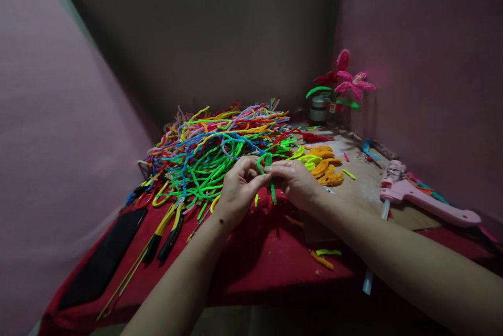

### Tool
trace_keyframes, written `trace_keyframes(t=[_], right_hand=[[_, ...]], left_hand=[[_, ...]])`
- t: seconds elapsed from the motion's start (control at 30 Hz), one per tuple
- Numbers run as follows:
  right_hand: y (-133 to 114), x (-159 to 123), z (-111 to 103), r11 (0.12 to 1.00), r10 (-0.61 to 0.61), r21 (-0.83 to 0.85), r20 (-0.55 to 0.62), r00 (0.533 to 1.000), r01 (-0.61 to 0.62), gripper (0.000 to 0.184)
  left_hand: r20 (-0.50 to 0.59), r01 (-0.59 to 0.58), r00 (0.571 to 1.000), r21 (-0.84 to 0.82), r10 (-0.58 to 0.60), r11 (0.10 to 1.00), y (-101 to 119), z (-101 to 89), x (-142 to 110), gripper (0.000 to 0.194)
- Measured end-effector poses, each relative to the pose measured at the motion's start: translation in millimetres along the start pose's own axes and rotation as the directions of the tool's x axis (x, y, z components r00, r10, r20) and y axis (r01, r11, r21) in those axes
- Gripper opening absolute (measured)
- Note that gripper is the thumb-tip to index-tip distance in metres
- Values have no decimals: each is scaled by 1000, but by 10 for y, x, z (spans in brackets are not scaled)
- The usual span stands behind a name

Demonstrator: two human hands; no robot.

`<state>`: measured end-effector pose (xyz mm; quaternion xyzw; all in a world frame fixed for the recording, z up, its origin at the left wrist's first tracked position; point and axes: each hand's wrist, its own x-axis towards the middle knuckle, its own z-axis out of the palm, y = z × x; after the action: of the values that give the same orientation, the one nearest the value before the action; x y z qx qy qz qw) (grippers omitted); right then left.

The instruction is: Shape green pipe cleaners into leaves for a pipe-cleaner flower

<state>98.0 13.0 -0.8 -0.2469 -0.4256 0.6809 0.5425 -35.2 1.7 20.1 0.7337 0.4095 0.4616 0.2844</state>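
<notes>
A green pipe cleaner, bent into a loop at its top, hangs between my two hands above the red cloth. My left hand pinches it from the left, thumb pressed toward the fingers. From the other side, my right hand grips the same piece with closed fingertips. Just behind my hands lies a large heap of colourful pipe cleaners, with many green ones at the front. Right of my hands are folded orange petal shapes and yellow-green ones.
Yellow-and-black pliers and a black phone lie on the left. A pink glue gun rests on the right, its glue stick pointing toward the table edge. Pink pipe-cleaner flowers stand at the back right beside a small jar.
</notes>
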Motion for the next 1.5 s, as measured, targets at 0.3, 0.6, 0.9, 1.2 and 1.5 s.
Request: trace_keyframes(t=[0.3,0.6,0.9,1.2,1.5], right_hand=[[-44,10,-35,972,150,174,67,986,-160,12],[-12,41,-52,978,158,153,-79,984,-144,15],[-72,23,-28,930,287,275,-124,950,-245,13],[-21,66,-75,970,210,156,-153,966,-186,14],[-27,23,-39,997,76,45,-153,985,-70,23]], left_hand=[[166,217,970,-279,-176,935,-9,-62,59,17],[121,231,969,-154,-214,961,-69,-32,44,22],[208,127,968,85,-142,988,-173,-88,44,29],[355,297,880,107,-315,949,-76,-237,86,22],[363,480,873,-527,-324,702,-59,-79,64,27]])
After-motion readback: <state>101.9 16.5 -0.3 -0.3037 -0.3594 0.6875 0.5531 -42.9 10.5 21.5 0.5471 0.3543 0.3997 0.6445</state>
